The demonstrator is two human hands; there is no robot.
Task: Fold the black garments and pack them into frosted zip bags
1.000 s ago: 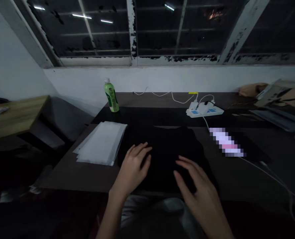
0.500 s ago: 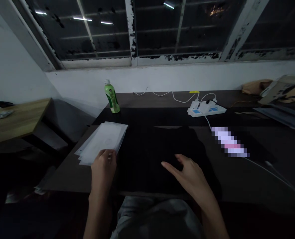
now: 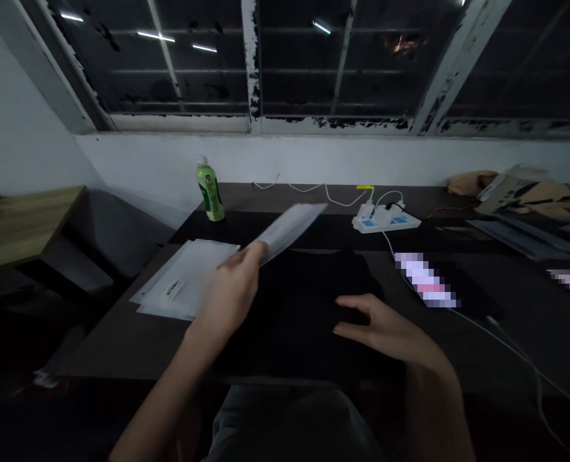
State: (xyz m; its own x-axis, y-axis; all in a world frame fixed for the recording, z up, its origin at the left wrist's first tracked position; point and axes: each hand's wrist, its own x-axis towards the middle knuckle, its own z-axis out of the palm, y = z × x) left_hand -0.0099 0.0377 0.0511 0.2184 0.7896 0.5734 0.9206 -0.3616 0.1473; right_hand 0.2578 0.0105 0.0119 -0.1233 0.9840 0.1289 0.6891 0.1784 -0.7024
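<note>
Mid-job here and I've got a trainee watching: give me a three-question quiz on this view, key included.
1. What is the left hand holding?
2. True or false: the green bottle lies on its side.
3. In the picture, the power strip is:
A) left of the green bottle
B) right of the green bottle
C) held in the left hand

Key: 1. A flat white packet. 2. False; it stands upright. 3. B.
</note>
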